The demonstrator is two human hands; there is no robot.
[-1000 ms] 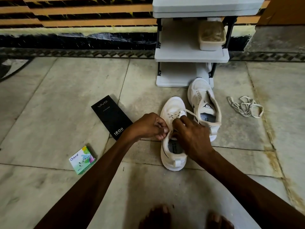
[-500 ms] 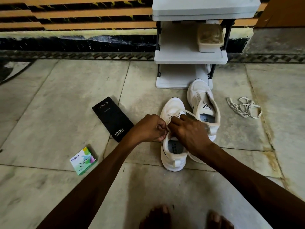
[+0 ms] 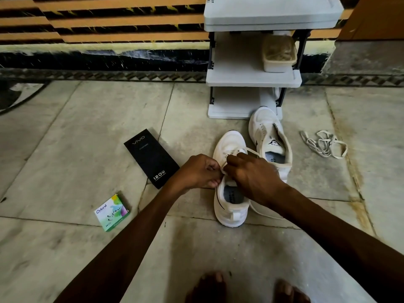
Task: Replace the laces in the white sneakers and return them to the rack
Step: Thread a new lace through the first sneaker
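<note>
Sneaker [image 3: 231, 215] stands on the floor [image 3: 87, 149]; left hand [image 3: 197, 171] and right hand [image 3: 253, 176] meet over it, fingers curled, each pinching its lace [image 3: 253, 150].

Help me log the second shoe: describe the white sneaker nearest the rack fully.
The far sneaker is white, with no lace visible. Its tongue, bearing a black logo, is pulled open over a grey printed insole. It stands upright on the floor, toe by the rack, beside the sneaker being laced; the right hand covers part of its heel.
</note>
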